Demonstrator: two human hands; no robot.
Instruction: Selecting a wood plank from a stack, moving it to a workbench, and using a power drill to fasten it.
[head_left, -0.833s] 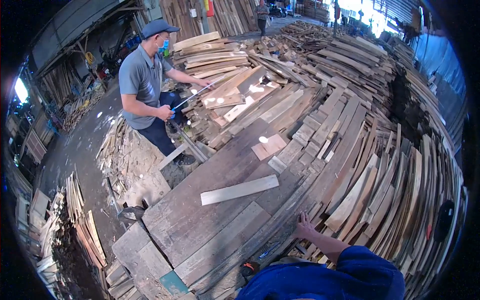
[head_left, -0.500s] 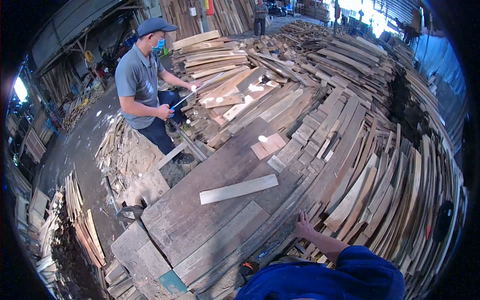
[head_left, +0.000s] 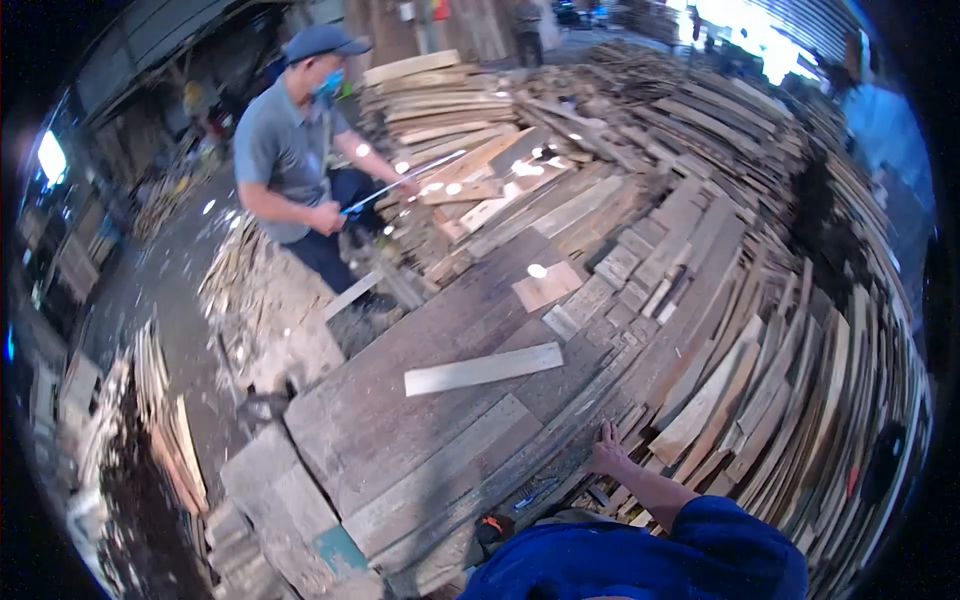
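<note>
Right now the right hand [head_left: 606, 455] is lying flat with fingers spread, gripping nothing, on the edge where the dark worn platform [head_left: 430, 420] is meeting the fanned stack of boards [head_left: 760, 380]; the left hand is not showing anywhere. Just up-left of that hand, a pale, short, straight-cut plank [head_left: 484, 369] is lying loose across the platform with bare planking all round it, while a co-worker [head_left: 295, 165] is working a long tool [head_left: 400, 183] well apart at the far pile.

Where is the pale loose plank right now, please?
The pale loose wooden plank lies flat on the dark plank platform, centre of the head view, up-left of the person's hand.
</note>
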